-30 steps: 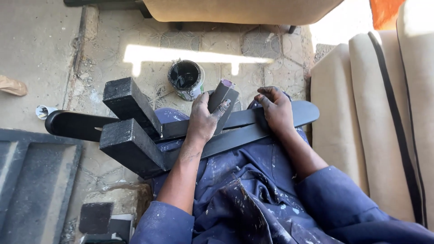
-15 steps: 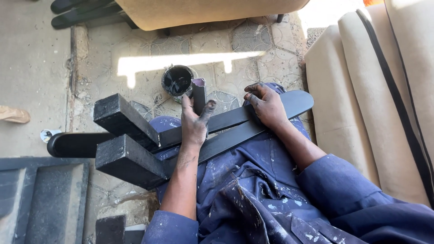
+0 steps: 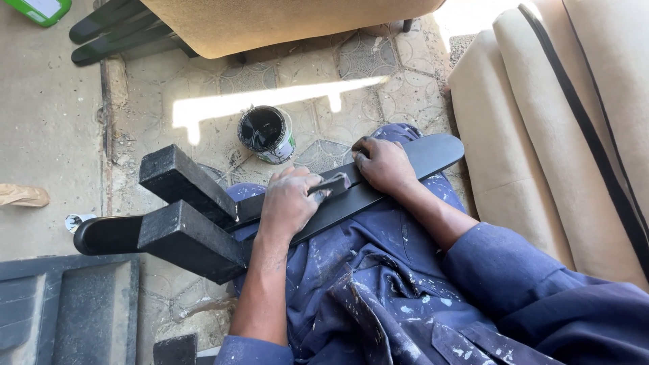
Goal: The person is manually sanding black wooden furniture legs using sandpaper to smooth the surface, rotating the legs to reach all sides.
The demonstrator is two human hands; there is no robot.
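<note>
Black wooden slats (image 3: pixel 378 182) are lying across my lap, on my blue work clothes (image 3: pixel 378 284). I am using the slats as my landmark. My left hand (image 3: pixel 287 203) is pressing down on the middle of the slats and is closing around a small dark pad (image 3: pixel 332 184). My right hand (image 3: pixel 384 164) is lying just beside it on the slats, with fingers curled and pushing down on the wood, holding nothing else. Two black blocks (image 3: pixel 186 209) are sticking up from the left end of the slats. A small tin of black paint (image 3: pixel 266 133) is sitting on the tiled floor (image 3: pixel 378 61) just beyond the slats. A tan cushion (image 3: pixel 534 135) is standing by the right end.
</note>
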